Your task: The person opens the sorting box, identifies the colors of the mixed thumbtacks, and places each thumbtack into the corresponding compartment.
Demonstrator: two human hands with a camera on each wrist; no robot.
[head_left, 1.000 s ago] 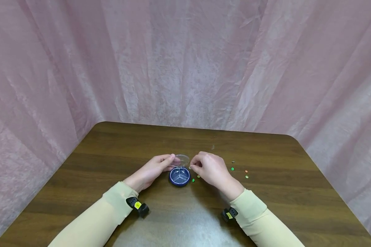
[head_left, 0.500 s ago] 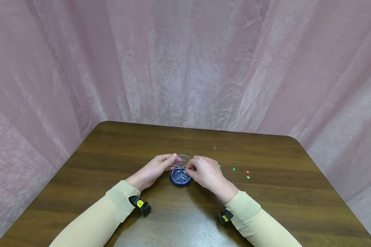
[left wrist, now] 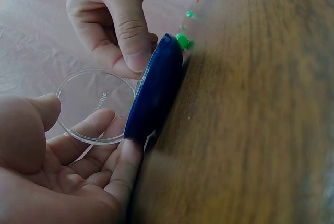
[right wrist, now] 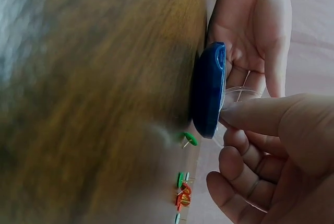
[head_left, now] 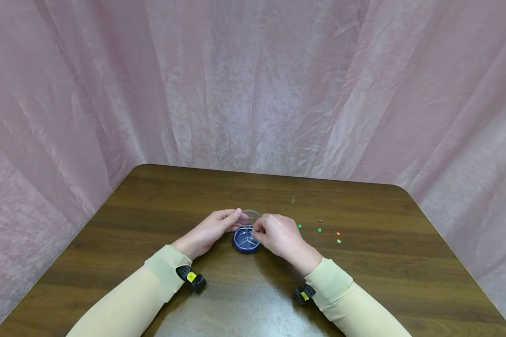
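Note:
A round dark-blue pill case [head_left: 241, 249] stands on the table, its three-part inside facing up and its clear lid [left wrist: 94, 96] raised. My left hand [head_left: 215, 229] holds the lid at the far left side, thumb at the edge and fingers behind it. My right hand [head_left: 280, 236] comes over the case's right side with thumb and forefinger pinched together at the rim; a thumbtack seen earlier at those fingertips is hidden now. Close against the case lies a green thumbtack [right wrist: 191, 138]. More thumbtacks [right wrist: 182, 197], red, green and pale, are scattered beyond it.
To the right of the right hand lie green thumbtacks [head_left: 319, 230], an orange one [head_left: 338, 233] and a yellow-green one [head_left: 339, 241]. The brown wooden table [head_left: 185, 187] ends at a pink curtain [head_left: 253, 93]. Each wrist wears a black camera strap [head_left: 191, 279].
My right hand has moved left from beside the case to over its right part, then stayed nearly still. A green thumbtack shows behind it. My left hand keeps hold of the lid.

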